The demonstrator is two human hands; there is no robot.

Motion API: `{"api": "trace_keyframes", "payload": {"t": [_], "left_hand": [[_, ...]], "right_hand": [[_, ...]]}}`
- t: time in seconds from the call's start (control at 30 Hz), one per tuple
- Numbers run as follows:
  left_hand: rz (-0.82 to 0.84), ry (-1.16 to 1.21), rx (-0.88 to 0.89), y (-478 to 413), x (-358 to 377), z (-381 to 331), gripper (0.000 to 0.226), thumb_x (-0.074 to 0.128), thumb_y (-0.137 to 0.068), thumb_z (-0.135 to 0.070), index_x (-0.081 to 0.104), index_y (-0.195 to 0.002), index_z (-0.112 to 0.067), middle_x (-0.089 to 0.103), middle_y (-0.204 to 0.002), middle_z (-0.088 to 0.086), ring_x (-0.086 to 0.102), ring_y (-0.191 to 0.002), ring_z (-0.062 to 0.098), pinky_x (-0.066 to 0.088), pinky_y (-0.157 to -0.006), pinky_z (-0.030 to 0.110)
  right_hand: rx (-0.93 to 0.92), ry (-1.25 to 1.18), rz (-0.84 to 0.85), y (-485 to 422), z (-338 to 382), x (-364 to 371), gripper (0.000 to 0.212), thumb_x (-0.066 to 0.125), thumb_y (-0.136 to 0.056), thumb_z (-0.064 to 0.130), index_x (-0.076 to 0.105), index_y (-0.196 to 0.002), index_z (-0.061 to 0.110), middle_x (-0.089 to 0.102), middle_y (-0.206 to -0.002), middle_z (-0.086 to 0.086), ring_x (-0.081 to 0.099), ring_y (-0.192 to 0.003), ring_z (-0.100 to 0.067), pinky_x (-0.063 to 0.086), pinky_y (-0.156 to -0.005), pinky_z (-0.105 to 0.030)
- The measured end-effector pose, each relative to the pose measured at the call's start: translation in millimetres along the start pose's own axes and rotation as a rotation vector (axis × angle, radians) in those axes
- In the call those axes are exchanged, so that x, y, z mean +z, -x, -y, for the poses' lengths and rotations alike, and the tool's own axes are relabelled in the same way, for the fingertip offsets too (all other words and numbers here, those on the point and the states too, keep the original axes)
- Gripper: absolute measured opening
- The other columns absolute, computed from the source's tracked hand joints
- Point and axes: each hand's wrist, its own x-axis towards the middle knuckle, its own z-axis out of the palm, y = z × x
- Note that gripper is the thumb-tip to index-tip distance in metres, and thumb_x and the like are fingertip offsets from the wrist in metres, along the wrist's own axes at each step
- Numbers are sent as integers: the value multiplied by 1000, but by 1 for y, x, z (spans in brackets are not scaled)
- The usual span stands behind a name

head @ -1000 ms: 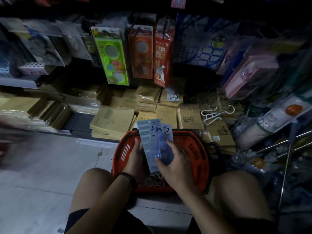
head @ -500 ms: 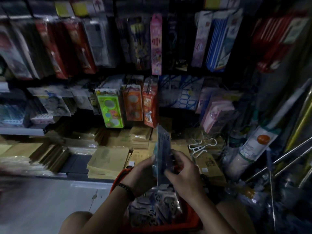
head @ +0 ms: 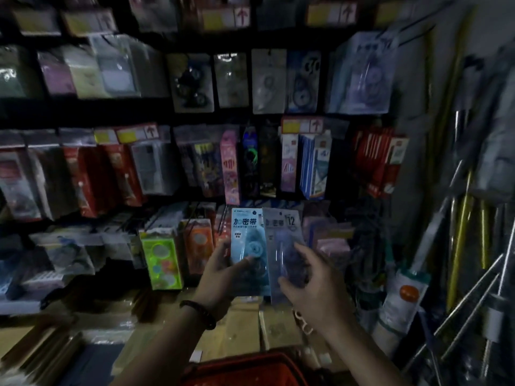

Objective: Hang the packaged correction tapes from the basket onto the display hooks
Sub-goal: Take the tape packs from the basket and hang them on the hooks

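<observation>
Our left hand [head: 223, 274] gripped a blue correction tape pack [head: 246, 232] upright, "加密带" printed above the thumb. Our right hand [head: 315, 293] clasped a second pack [head: 282, 235], near-upright, "12" above its fingers.

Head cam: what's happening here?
A person faces a stationery display wall, holding up two packaged correction tapes side by side. The left hand grips the light-blue pack; the right hand holds the clear pack marked 12. The red basket sits below at the frame's bottom edge. Neither pack is on a hook yet.
</observation>
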Motion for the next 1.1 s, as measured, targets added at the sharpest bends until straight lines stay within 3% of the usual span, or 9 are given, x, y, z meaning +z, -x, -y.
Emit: {"api": "trace_keyframes", "payload": {"t": [0.07, 0.17, 0.33, 0.6, 0.73, 0.9, 1.1], "left_hand": [[21, 2, 21, -11, 13, -16, 44, 67, -97, -6, 60, -134, -27, 73, -128, 9, 74, -114, 36, 58, -93, 69], [69, 2, 38, -28, 35, -41, 43, 67, -96, -8, 63, -134, -27, 74, -127, 9, 73, -115, 37, 56, -97, 69], [150, -13, 99, -60, 70, -74, 38, 68, -98, -8, 67, -134, -22, 73, -130, 18, 70, -118, 45, 56, -98, 67], [105, -135, 272, -105, 126, -143, 29, 67, -99, -3, 70, -123, -19, 78, -117, 14, 74, -110, 39, 59, -96, 64], [112, -217, 310, -129, 146, -178, 29, 72, -98, -11, 69, -124, -22, 77, -118, 10, 77, -106, 31, 63, -90, 57], [90, -268, 333, -157, 171, -209, 27, 74, -96, -10, 68, -120, -19, 77, -116, 12, 78, -103, 31, 63, -92, 57], [108, -298, 365, -167, 191, -226, 24, 71, -98, -6, 66, -118, -17, 75, -113, 11, 76, -103, 30, 62, -93, 54]], "right_hand": [[-51, 82, -30, -18, 9, -11, 76, 83, -83, 45, 49, -150, 35, 52, -136, 15, 51, -127, -10, 50, -105, -33], [-98, 162, -79, -44, 21, -29, 79, 83, -82, 44, 48, -151, 36, 49, -136, 17, 49, -127, -8, 45, -104, -24], [-134, 156, -164, -88, 31, -65, 82, 85, -79, 38, 49, -152, 37, 48, -129, 19, 53, -123, -8, 54, -102, -32], [-215, 296, -362, -169, 33, -151, 78, 85, -82, 37, 50, -152, 37, 49, -122, 17, 45, -105, 2, 41, -89, -12], [-211, 331, -405, -215, 28, -189, 73, 82, -85, 37, 51, -151, 33, 51, -126, 10, 54, -112, -10, 49, -92, -25], [-194, 357, -449, -269, 27, -219, 72, 80, -90, 30, 48, -154, 26, 51, -130, 1, 46, -105, -6, 34, -87, -14], [-193, 374, -480, -309, 30, -227, 72, 76, -92, 31, 43, -156, 29, 50, -133, 0, 52, -114, -14, 39, -87, -20]]}}
